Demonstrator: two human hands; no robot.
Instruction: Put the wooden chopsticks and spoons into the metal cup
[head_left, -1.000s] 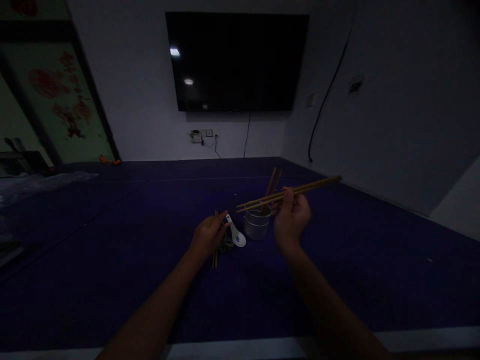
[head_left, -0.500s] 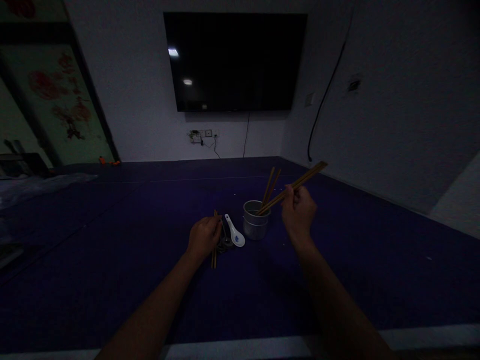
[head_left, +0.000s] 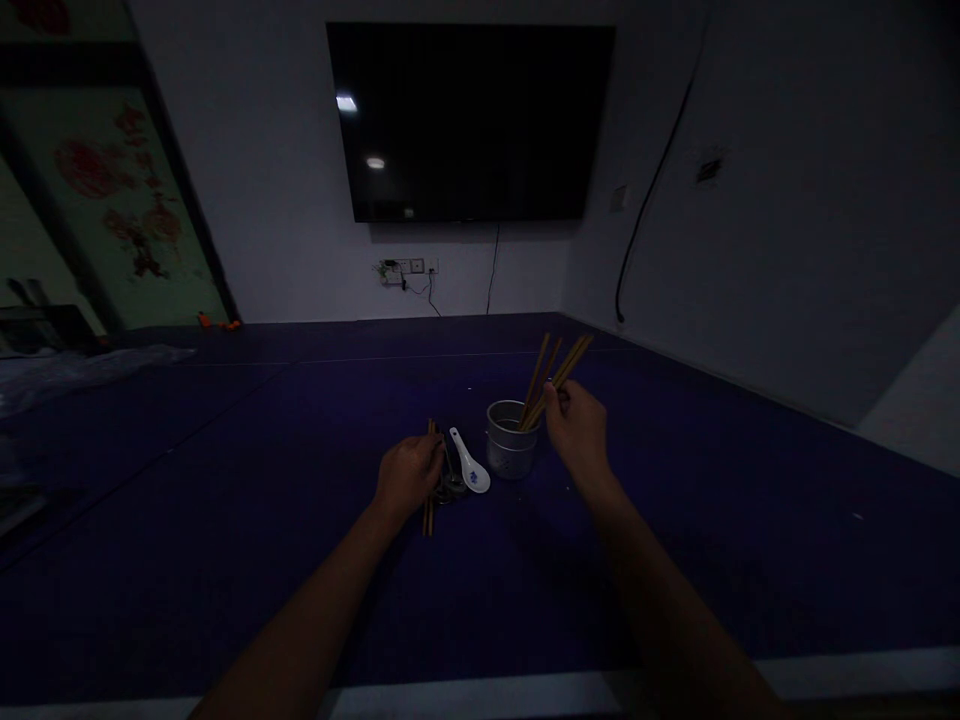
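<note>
Head view, and it's a dim one: right hand (head_left: 577, 428) up at the cup (head_left: 510, 462), fingers clamped on a bunch of chopsticks (head_left: 574, 360) that slants down past the rim, lower ends lost from sight. How many in that bunch? Too dark and overlapped to count. Two more sticks (head_left: 537, 372) lean in the cup beside it, bottoms hidden by the wall.

Across to the left hand (head_left: 407, 478): it lies over the loose pair (head_left: 427, 520) on the purple surface (head_left: 480, 590), covering their middles, only the ends peeping out. Its fingers bend down by some dark utensils (head_left: 452, 488), murky and partly hidden; whether they're gripping, I cannot tell. Right beside those sits the white spoon (head_left: 472, 470), blue mark showing, between left hand and cup.

Both forearms run off the bottom edge. Far left, clear plastic (head_left: 90, 370) is cut by the frame.
</note>
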